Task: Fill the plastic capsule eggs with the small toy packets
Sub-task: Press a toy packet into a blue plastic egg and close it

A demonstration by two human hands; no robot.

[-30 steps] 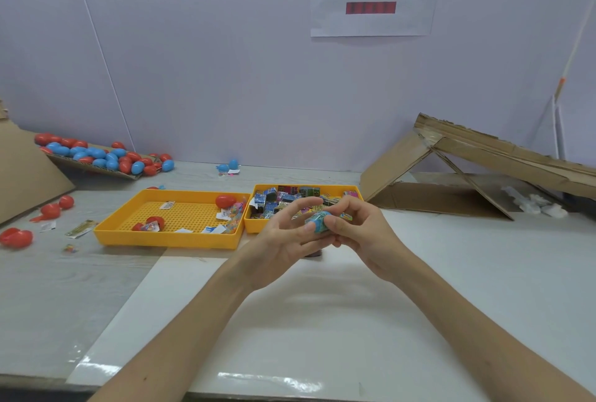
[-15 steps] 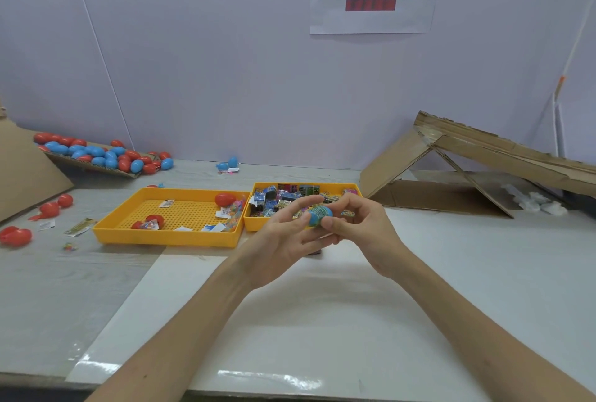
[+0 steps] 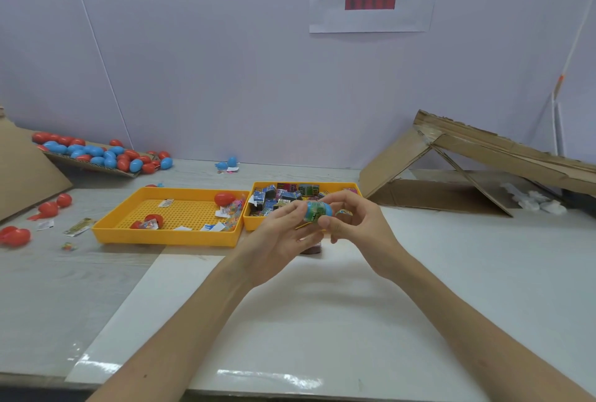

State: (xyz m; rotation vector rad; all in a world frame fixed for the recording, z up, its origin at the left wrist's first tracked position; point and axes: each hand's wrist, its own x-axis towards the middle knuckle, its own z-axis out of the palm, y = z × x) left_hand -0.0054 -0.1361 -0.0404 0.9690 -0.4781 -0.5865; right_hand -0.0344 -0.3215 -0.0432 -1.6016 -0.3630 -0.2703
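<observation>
Presently: left hand (image 3: 283, 235), right hand (image 3: 358, 224) pinch blue plastic egg (image 3: 310, 215).
Risk: green packet (image 3: 322, 208) may foul seam; halves spring apart.

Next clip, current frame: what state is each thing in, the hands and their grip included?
blue capsule egg: held off the table, printed wrap round it
left hand: pinches the egg's left end
right hand: pinches its right end
whole red egg: closed, lying in the left tray
split red egg: open, in the same tray
right tray: partly filled with toy packets
</observation>
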